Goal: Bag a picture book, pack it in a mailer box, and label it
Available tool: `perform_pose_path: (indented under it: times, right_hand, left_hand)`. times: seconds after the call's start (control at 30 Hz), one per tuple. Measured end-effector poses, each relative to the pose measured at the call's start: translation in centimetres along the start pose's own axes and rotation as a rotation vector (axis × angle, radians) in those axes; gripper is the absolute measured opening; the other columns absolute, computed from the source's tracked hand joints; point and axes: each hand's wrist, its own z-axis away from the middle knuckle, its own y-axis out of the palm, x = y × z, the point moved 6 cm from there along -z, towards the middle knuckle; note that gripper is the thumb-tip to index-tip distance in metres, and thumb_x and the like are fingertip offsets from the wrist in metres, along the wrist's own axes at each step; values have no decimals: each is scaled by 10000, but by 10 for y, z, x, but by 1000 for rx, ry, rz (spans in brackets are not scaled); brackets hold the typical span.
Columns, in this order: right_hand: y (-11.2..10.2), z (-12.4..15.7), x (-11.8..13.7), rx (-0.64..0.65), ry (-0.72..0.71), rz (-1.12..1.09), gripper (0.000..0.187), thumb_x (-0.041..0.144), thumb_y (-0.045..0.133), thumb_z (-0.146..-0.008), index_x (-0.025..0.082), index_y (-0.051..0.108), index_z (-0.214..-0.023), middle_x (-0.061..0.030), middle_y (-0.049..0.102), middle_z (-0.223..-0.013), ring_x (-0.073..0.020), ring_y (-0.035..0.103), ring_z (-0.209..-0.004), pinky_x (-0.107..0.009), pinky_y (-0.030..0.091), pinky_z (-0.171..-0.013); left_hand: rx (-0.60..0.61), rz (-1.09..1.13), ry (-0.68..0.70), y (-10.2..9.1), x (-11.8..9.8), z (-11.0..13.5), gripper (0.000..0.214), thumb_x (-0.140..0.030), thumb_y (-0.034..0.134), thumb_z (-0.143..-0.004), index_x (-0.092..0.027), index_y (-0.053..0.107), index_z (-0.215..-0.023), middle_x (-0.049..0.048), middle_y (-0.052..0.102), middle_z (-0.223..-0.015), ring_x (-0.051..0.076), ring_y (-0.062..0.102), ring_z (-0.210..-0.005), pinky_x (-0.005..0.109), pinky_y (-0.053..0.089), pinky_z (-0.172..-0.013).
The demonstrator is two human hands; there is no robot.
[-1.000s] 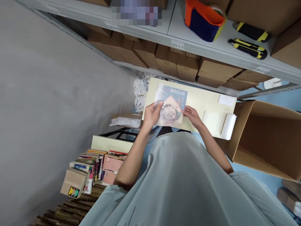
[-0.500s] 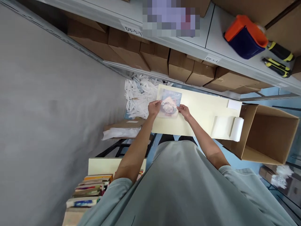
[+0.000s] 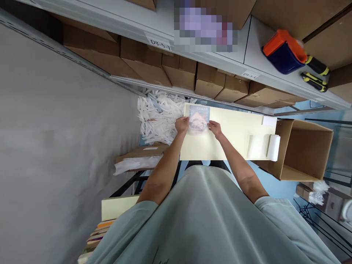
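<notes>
A thin book with a picture cover, inside a clear plastic sleeve (image 3: 198, 118), lies at the far left end of a pale yellow table (image 3: 233, 132). My left hand (image 3: 182, 124) pinches its left edge. My right hand (image 3: 215, 128) grips its right edge. Both hands have their fingers closed on the sleeve.
A roll of clear bags (image 3: 273, 147) lies at the table's right end, with a white label (image 3: 268, 121) behind it. An open cardboard box (image 3: 302, 150) stands to the right. A heap of white paper strips (image 3: 159, 115) lies to the left. Shelves above carry cardboard boxes (image 3: 209, 82), a tape dispenser (image 3: 284, 51) and utility knives (image 3: 315, 75). Stacked books (image 3: 96, 238) sit lower left.
The sleeved book has gone down and away from me towards the table's far left end, both hands still on its edges. My view has risen and shifted, so everything looks smaller.
</notes>
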Motion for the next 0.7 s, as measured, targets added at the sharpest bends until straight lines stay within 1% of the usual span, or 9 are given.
perform_pose_path:
  times: [0.1, 0.17, 0.23, 0.3, 0.4, 0.47, 0.57, 0.63, 0.7]
  right_hand:
    - [-19, 20, 17, -20, 15, 24, 326, 392, 750, -845, 195, 752, -1104, -98, 815, -1114, -214, 725, -989, -422, 639, -967]
    - [-35, 39, 34, -3, -29, 41, 333, 405, 753, -838, 205, 757, -1104, -95, 820, -1164, -216, 728, -1033, -420, 633, -1001]
    - [-51, 64, 54, 34, -122, 62, 355, 452, 751, -846, 221, 761, -1115, -93, 822, -1212, -223, 729, -1085, -425, 622, -1042]
    - [-63, 90, 74, 93, -268, 83, 418, 528, 748, -862, 222, 766, -1147, -111, 825, -1245, -245, 739, -1113, -445, 622, -1055]
    - [-71, 128, 94, 201, -404, 93, 502, 613, 727, -907, 214, 764, -1209, -137, 835, -1241, -269, 767, -1114, -459, 638, -1029]
    - [-65, 152, 102, 277, -458, 96, 503, 625, 713, -932, 211, 766, -1213, -146, 840, -1235, -283, 781, -1136, -469, 641, -1032]
    - [-38, 193, 103, 471, -510, 103, 493, 632, 718, -950, 211, 769, -1200, -151, 847, -1214, -298, 796, -1144, -493, 644, -1034]
    - [-13, 229, 99, 654, -537, 124, 490, 639, 729, -960, 214, 774, -1200, -148, 852, -1194, -301, 804, -1132, -495, 650, -1023]
    - [7, 271, 93, 843, -572, 159, 472, 640, 740, -971, 224, 788, -1189, -139, 858, -1174, -299, 813, -1112, -490, 657, -1020]
  left_hand:
    - [-56, 65, 25, -15, -16, 15, 251, -371, 697, -880, -195, 798, -1028, 147, 840, -1088, 300, 798, -1067, 384, 595, -955]
    - [-96, 128, 63, -33, -27, 35, 287, -306, 674, -882, -174, 785, -1111, 166, 834, -1147, 274, 798, -1093, 377, 596, -998]
    - [-141, 198, 123, -53, -36, 66, 331, -226, 649, -855, -167, 780, -1153, 167, 830, -1202, 248, 793, -1118, 364, 595, -1034]
    - [-202, 262, 196, -74, -39, 106, 381, -174, 630, -819, -178, 786, -1166, 150, 831, -1230, 237, 787, -1121, 364, 599, -1035]
    - [-320, 321, 312, -99, -34, 178, 408, -179, 618, -813, -202, 798, -1178, 132, 836, -1219, 237, 781, -1045, 375, 627, -945]
    - [-414, 345, 357, -110, -22, 232, 378, -206, 621, -834, -213, 804, -1165, 120, 835, -1201, 225, 781, -988, 374, 642, -907]
    - [-600, 376, 369, -122, 3, 323, 305, -242, 642, -887, -223, 817, -1136, 94, 834, -1143, 206, 790, -940, 372, 658, -904]
    - [-737, 378, 371, -129, 21, 387, 264, -255, 647, -934, -237, 830, -1124, 80, 835, -1092, 204, 795, -938, 368, 663, -899]
    - [-882, 375, 338, -136, 40, 449, 242, -260, 637, -972, -249, 841, -1101, 72, 835, -1050, 207, 798, -948, 368, 664, -902]
